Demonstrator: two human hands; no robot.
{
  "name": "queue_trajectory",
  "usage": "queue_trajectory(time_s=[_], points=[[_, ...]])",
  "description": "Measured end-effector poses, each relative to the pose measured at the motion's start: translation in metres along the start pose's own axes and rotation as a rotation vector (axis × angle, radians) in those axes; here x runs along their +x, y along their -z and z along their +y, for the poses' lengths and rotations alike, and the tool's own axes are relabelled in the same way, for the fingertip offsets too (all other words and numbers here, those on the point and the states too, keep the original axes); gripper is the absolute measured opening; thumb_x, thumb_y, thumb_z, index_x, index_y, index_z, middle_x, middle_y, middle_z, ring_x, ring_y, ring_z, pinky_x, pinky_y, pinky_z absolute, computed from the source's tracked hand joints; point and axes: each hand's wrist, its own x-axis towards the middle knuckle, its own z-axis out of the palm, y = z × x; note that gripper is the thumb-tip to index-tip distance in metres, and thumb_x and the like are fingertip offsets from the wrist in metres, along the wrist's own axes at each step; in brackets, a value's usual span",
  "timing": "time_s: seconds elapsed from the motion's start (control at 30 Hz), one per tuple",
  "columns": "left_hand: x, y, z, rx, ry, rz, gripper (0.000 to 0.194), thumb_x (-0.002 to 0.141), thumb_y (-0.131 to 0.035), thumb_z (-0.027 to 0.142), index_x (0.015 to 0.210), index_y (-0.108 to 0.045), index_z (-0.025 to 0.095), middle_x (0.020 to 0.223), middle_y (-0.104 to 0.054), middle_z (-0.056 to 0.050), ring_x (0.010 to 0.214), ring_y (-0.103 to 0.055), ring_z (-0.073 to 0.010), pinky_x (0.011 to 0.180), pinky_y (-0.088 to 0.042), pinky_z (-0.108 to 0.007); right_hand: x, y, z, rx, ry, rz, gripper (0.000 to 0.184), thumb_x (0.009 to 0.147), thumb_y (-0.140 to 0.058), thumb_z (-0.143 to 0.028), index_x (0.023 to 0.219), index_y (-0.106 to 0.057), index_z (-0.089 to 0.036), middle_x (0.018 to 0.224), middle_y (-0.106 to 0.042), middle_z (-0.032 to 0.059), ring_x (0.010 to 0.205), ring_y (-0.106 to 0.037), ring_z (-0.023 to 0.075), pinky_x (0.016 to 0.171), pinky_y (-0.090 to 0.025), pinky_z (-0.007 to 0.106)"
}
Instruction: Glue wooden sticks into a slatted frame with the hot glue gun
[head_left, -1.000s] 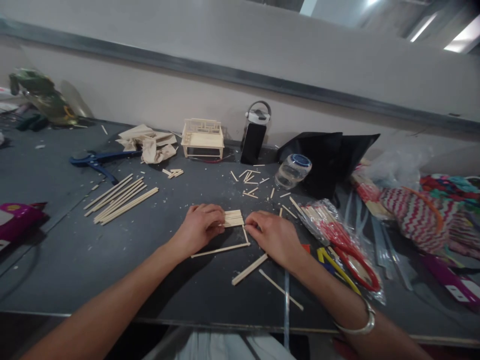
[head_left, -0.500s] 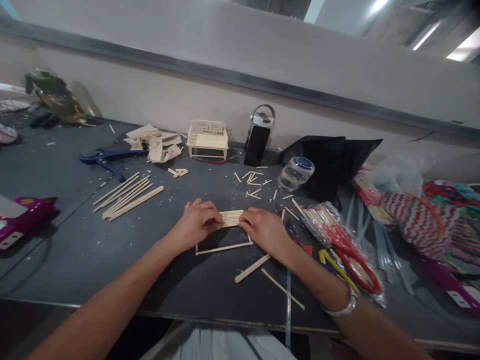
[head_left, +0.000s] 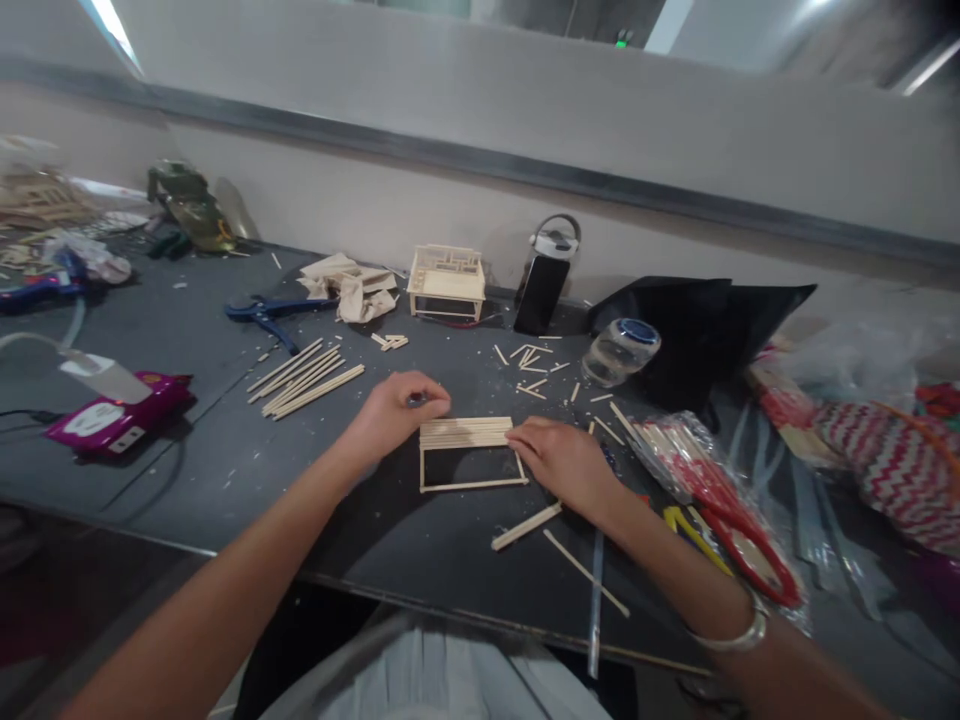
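Note:
A small rectangular frame of thin wooden sticks (head_left: 474, 484) lies on the dark table, its far half covered by a row of sticks (head_left: 465, 432) laid side by side. My left hand (head_left: 397, 412) is at the far left corner of the frame, thumb and forefinger brought together in a loop; whether a stick is between them I cannot make out. With its fingers closed, my right hand (head_left: 566, 462) grips the right end of the stick row. Beside that hand lie a short bundle of sticks (head_left: 525, 527) and a single loose stick (head_left: 585, 572).
Longer sticks (head_left: 311, 380) and blue pliers (head_left: 274, 318) lie left. Behind stand a miniature wooden bed-like model (head_left: 448, 285), a phone (head_left: 541, 294) and a clear jar (head_left: 621, 352). Red-handled scissors (head_left: 750, 560) and bagged sticks (head_left: 675, 455) are right; a purple power strip (head_left: 120, 415) sits far left.
My left hand has lifted off the left end of the stick row, uncovering it. My right hand has shifted to the row's right edge. The view has swung left.

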Motion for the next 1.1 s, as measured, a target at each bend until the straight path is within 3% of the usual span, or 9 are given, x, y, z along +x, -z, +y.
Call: queue_trajectory(time_s=[0.07,0.17,0.33,0.7,0.93,1.1], points=[[-0.002,0.014,-0.001,0.035,0.052,0.008,0.016,0.077,-0.064,0.034,0.081,-0.070,0.019,0.083,-0.068,-0.002,0.080,-0.057,-0.0174,0.072,-0.041,-0.028,0.000,0.001,0.006,0.042,-0.014,0.032,0.022,0.096,-0.047,-0.024,0.097,-0.069,-0.021,0.095,-0.070,0.0043,0.090,-0.065,0.0177,0.074,-0.042,0.025],[-0.006,0.023,-0.007,0.021,0.130,-0.088,0.020,0.073,-0.065,0.037,0.077,-0.070,0.018,0.074,-0.065,-0.001,0.068,-0.055,-0.0153,0.063,-0.040,-0.026,0.006,-0.001,0.010,0.102,-0.019,0.064,0.019,0.094,-0.050,-0.023,0.094,-0.069,-0.020,0.095,-0.070,0.0034,0.092,-0.064,0.0175,0.077,-0.042,0.025],[-0.013,0.010,-0.017,-0.082,0.209,-0.223,0.026,0.069,-0.066,0.043,0.076,-0.068,0.018,0.068,-0.064,0.000,0.065,-0.056,-0.0148,0.061,-0.041,-0.025,0.019,-0.006,0.008,0.184,-0.005,0.056,0.013,0.089,-0.056,-0.024,0.086,-0.068,-0.022,0.088,-0.070,0.0003,0.083,-0.063,0.0153,0.073,-0.041,0.024],[-0.010,0.004,-0.023,-0.076,0.189,-0.285,0.022,0.069,-0.067,0.041,0.073,-0.064,0.019,0.063,-0.057,0.003,0.060,-0.050,-0.0112,0.057,-0.037,-0.021,0.025,-0.005,0.008,0.261,0.017,-0.006,0.011,0.085,-0.059,-0.019,0.078,-0.067,-0.022,0.082,-0.069,-0.0005,0.079,-0.061,0.0149,0.066,-0.036,0.023],[-0.013,0.010,-0.023,-0.009,0.145,-0.276,0.028,0.077,-0.061,0.046,0.078,-0.066,0.019,0.069,-0.063,0.002,0.064,-0.054,-0.0131,0.059,-0.039,-0.022,0.023,-0.001,0.021,0.361,-0.001,0.051,0.014,0.086,-0.057,-0.020,0.081,-0.069,-0.022,0.083,-0.072,-0.0019,0.079,-0.063,0.0138,0.069,-0.041,0.022],[-0.010,0.011,-0.011,0.083,0.142,-0.119,0.032,0.082,-0.055,0.048,0.083,-0.067,0.019,0.077,-0.067,-0.001,0.069,-0.057,-0.0158,0.063,-0.040,-0.025,0.012,0.009,0.034,0.386,-0.070,0.132,0.013,0.085,-0.056,-0.021,0.083,-0.069,-0.020,0.084,-0.072,-0.0001,0.080,-0.063,0.0146,0.071,-0.042,0.023]])
